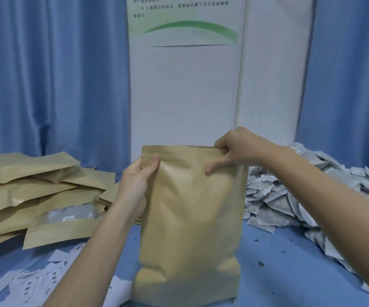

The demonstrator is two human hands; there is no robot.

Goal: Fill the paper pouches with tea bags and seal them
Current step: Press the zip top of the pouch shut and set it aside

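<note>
A tall brown paper pouch (pixel 190 218) stands upright in the middle of the blue table, bulging at its base. My left hand (pixel 136 180) pinches the pouch's top left corner at the zip strip, thumb on the front. My right hand (pixel 234 149) grips the top right corner, with the thumb pressed down on the front of the pouch. A heap of white tea bags (pixel 290 196) lies to the right, behind my right forearm.
A stack of brown pouches (pixel 35 191) lies at the left, one showing a clear window. White paper labels (pixel 35 282) are scattered at the front left. Blue curtains (pixel 46 85) and a white board (pixel 185 96) stand behind the table (pixel 279 262).
</note>
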